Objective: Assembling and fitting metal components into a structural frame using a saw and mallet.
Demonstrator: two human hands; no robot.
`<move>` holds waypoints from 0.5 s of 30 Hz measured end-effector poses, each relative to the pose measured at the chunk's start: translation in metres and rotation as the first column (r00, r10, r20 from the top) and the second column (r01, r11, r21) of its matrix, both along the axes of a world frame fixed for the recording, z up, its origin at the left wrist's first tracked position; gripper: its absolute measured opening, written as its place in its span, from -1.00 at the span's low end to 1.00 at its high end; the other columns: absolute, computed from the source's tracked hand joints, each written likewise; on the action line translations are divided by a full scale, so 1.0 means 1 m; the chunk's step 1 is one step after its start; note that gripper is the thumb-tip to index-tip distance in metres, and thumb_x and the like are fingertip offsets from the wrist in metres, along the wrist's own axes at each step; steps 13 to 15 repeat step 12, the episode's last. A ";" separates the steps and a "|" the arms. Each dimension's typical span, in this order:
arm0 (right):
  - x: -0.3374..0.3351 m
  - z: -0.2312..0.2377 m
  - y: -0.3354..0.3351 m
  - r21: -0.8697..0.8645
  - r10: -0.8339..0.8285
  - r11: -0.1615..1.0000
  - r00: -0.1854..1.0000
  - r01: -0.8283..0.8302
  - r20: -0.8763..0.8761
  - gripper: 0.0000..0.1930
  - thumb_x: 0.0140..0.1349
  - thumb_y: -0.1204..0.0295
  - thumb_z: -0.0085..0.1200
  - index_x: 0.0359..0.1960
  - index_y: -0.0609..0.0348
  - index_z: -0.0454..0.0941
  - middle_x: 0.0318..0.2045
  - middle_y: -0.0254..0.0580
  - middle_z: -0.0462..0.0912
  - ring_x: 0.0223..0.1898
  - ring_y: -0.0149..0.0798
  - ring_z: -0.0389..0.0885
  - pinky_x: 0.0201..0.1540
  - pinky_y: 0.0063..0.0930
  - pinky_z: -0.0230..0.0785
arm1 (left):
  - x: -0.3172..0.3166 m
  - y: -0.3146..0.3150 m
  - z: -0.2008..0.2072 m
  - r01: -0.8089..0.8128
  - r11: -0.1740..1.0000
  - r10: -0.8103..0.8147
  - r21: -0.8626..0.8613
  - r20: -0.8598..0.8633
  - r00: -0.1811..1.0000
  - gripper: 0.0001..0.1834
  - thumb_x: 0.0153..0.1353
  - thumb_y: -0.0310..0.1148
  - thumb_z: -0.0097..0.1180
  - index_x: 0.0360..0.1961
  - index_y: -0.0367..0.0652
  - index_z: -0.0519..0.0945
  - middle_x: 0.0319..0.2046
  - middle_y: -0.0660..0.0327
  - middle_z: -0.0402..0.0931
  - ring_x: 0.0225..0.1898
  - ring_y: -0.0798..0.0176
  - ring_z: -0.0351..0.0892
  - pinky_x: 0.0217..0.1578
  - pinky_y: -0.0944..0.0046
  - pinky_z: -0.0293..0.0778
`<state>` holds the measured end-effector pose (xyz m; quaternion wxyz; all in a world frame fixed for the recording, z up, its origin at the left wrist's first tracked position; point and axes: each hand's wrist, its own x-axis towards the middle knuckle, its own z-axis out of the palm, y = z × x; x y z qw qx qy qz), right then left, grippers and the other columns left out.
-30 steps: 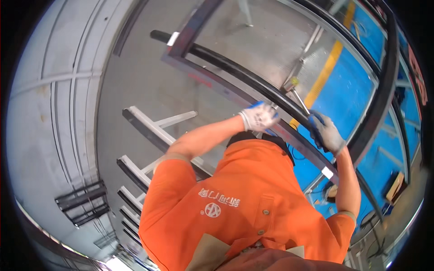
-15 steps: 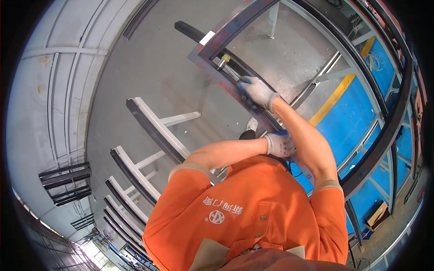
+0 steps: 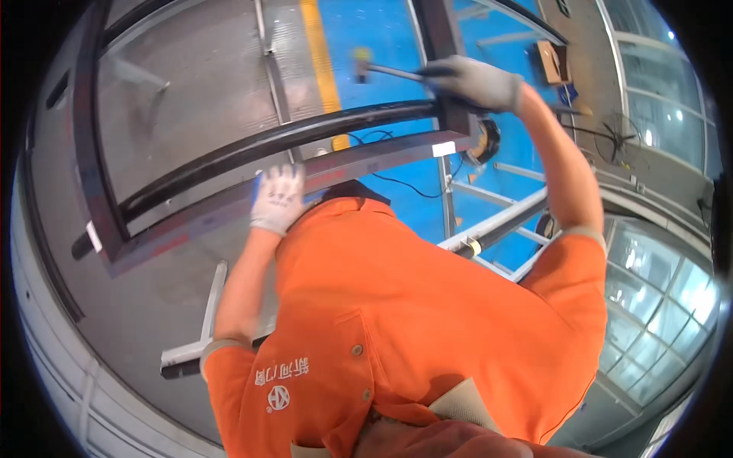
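Note:
A large dark window frame [image 3: 359, 159] lies across in front of me, resting on a black-padded support rail [image 3: 259, 141]. My right hand [image 3: 481, 82], in a grey-white glove, is closed round the handle of a hammer [image 3: 389, 71] above the frame's right corner. The hammer's yellow-tipped head is blurred and points left, in the air over the frame's opening. My left hand [image 3: 278, 198], gloved too, lies on the near bar with its fingers stretched out. White stickers mark the near bar [image 3: 443, 149] and the left corner [image 3: 93, 237].
White trestles with black padding [image 3: 504, 221] stand at the right and lower left [image 3: 191, 355]. On the right are a cardboard box [image 3: 553, 62], a black wire fan-like object [image 3: 617, 141] and a black ring-shaped roll [image 3: 485, 143]. A dark cable crosses the blue floor [image 3: 382, 30].
The view has swung to the frame's right end. My right hand has carried the hammer from the left corner to the right one. My left hand has moved from my waist onto the near bar.

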<state>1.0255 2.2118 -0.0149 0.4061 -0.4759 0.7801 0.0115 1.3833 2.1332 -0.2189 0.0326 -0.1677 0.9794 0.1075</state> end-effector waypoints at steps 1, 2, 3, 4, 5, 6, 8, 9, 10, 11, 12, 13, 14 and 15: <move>-0.021 0.013 0.031 0.147 0.006 0.989 0.995 0.010 -0.103 -0.62 0.39 0.28 -0.07 0.17 0.13 0.51 -0.35 -0.31 0.64 -0.57 -0.46 0.43 -0.54 -0.56 0.32 | 0.000 -0.004 0.001 0.038 0.999 -0.038 0.010 -0.011 0.999 -0.20 0.08 0.29 0.10 0.07 -0.23 0.48 -0.17 0.04 0.49 -0.19 0.01 0.46 -0.08 0.03 0.35; -0.035 0.022 0.056 0.291 0.030 0.956 0.981 0.027 -0.192 -0.62 0.39 0.29 -0.07 0.17 0.13 0.51 -0.38 -0.32 0.63 -0.58 -0.46 0.43 -0.57 -0.55 0.30 | 0.000 -0.007 0.001 0.043 0.999 -0.043 0.000 -0.007 0.999 -0.22 0.07 0.27 0.12 0.05 -0.22 0.49 -0.17 0.05 0.50 -0.19 0.02 0.46 -0.08 0.05 0.35; -0.030 0.042 0.068 0.318 -0.078 0.938 0.976 0.141 -0.203 -0.63 0.39 0.31 -0.10 0.15 0.11 0.53 -0.44 -0.30 0.62 -0.60 -0.43 0.42 -0.63 -0.53 0.27 | -0.002 -0.005 0.002 0.028 1.000 -0.028 -0.009 0.001 1.000 -0.25 0.07 0.26 0.13 0.02 -0.21 0.50 -0.17 0.07 0.50 -0.20 0.03 0.46 -0.08 0.07 0.36; -0.031 0.044 0.082 0.322 -0.093 0.934 0.975 0.156 -0.204 -0.63 0.39 0.31 -0.10 0.15 0.11 0.53 -0.44 -0.30 0.62 -0.60 -0.43 0.42 -0.63 -0.53 0.27 | -0.002 -0.003 0.001 0.044 0.999 -0.044 -0.005 0.001 0.999 -0.25 0.07 0.26 0.13 0.02 -0.21 0.50 -0.17 0.07 0.50 -0.20 0.03 0.46 -0.08 0.07 0.36; -0.033 0.042 0.095 0.304 -0.162 0.925 0.961 0.228 -0.226 -0.64 0.39 0.31 -0.10 0.15 0.10 0.54 -0.44 -0.28 0.63 -0.60 -0.42 0.41 -0.65 -0.53 0.26 | 0.000 -0.002 0.000 0.043 0.999 -0.043 -0.020 -0.010 0.999 -0.26 0.07 0.25 0.14 0.01 -0.21 0.51 -0.17 0.08 0.50 -0.20 0.04 0.46 -0.09 0.08 0.36; -0.035 0.038 0.109 0.284 -0.233 0.910 0.939 0.302 -0.251 -0.64 0.38 0.31 -0.10 0.14 0.09 0.54 -0.44 -0.27 0.63 -0.61 -0.41 0.41 -0.66 -0.52 0.25 | -0.001 -0.002 -0.002 0.044 0.998 -0.045 -0.035 -0.024 0.999 -0.27 0.07 0.24 0.14 0.00 -0.21 0.51 -0.18 0.09 0.50 -0.21 0.04 0.46 -0.09 0.09 0.36; -0.039 0.027 0.133 0.238 -0.366 0.867 0.884 0.437 -0.292 -0.64 0.38 0.31 -0.11 0.13 0.07 0.55 -0.43 -0.24 0.63 -0.61 -0.39 0.41 -0.69 -0.51 0.23 | -0.002 0.000 -0.003 0.039 0.997 -0.043 -0.068 -0.048 0.998 -0.30 0.07 0.23 0.16 -0.03 -0.20 0.52 -0.18 0.11 0.50 -0.22 0.05 0.46 -0.09 0.10 0.37; -0.042 0.019 0.144 0.237 -0.380 0.862 0.880 0.449 -0.286 -0.64 0.38 0.31 -0.11 0.13 0.07 0.55 -0.43 -0.24 0.63 -0.61 -0.39 0.41 -0.69 -0.51 0.23 | -0.003 -0.001 -0.003 0.054 0.996 -0.057 -0.072 -0.043 0.997 -0.30 0.07 0.23 0.16 -0.03 -0.20 0.52 -0.18 0.11 0.50 -0.22 0.05 0.46 -0.09 0.10 0.37; -0.045 0.010 0.153 0.310 -0.342 0.855 0.902 0.415 -0.262 -0.63 0.37 0.29 -0.09 0.16 0.04 0.53 -0.43 -0.23 0.63 -0.62 -0.38 0.40 -0.69 -0.51 0.24 | -0.003 -0.001 -0.003 0.051 0.997 -0.051 -0.049 0.011 0.999 -0.30 0.08 0.23 0.15 -0.02 -0.19 0.52 -0.18 0.11 0.50 -0.22 0.05 0.46 -0.09 0.09 0.37; -0.049 0.000 0.161 0.379 -0.305 0.845 0.923 0.376 -0.235 -0.61 0.36 0.28 -0.07 0.19 0.01 0.52 -0.42 -0.21 0.63 -0.63 -0.37 0.40 -0.69 -0.51 0.26 | -0.005 -0.002 -0.002 0.045 0.999 -0.044 -0.029 0.063 0.997 -0.31 0.09 0.23 0.15 -0.01 -0.18 0.52 -0.18 0.11 0.50 -0.21 0.06 0.47 -0.09 0.08 0.37; -0.054 -0.010 0.167 0.445 -0.269 0.831 0.941 0.334 -0.205 -0.58 0.35 0.26 -0.05 0.22 -0.01 0.50 -0.41 -0.20 0.63 -0.64 -0.35 0.40 -0.68 -0.51 0.28 | -0.007 -0.002 0.000 0.038 0.999 -0.037 -0.010 0.116 0.993 -0.31 0.10 0.22 0.14 -0.01 -0.18 0.52 -0.18 0.11 0.50 -0.21 0.07 0.47 -0.09 0.07 0.36; -0.054 -0.010 0.167 0.445 -0.269 0.831 0.941 0.334 -0.205 -0.58 0.35 0.26 -0.05 0.22 -0.01 0.50 -0.41 -0.20 0.63 -0.64 -0.35 0.40 -0.68 -0.51 0.28 | -0.007 -0.002 0.000 0.038 0.999 -0.037 -0.010 0.116 0.993 -0.31 0.10 0.22 0.14 -0.01 -0.18 0.52 -0.18 0.11 0.50 -0.21 0.07 0.47 -0.09 0.07 0.36; -0.054 -0.010 0.167 0.445 -0.269 0.831 0.941 0.334 -0.205 -0.58 0.35 0.26 -0.05 0.22 -0.01 0.50 -0.41 -0.20 0.63 -0.64 -0.35 0.40 -0.68 -0.51 0.28 | -0.007 -0.002 0.000 0.038 0.999 -0.037 -0.010 0.116 0.993 -0.31 0.10 0.22 0.14 -0.01 -0.18 0.52 -0.18 0.11 0.50 -0.21 0.07 0.47 -0.09 0.07 0.36; -0.054 -0.010 0.167 0.445 -0.269 0.831 0.941 0.334 -0.205 -0.58 0.35 0.26 -0.05 0.22 -0.01 0.50 -0.41 -0.20 0.63 -0.64 -0.35 0.40 -0.68 -0.51 0.28 | -0.007 -0.002 0.000 0.038 0.999 -0.037 -0.010 0.116 0.993 -0.31 0.10 0.22 0.14 -0.01 -0.18 0.52 -0.18 0.11 0.50 -0.21 0.07 0.47 -0.09 0.07 0.36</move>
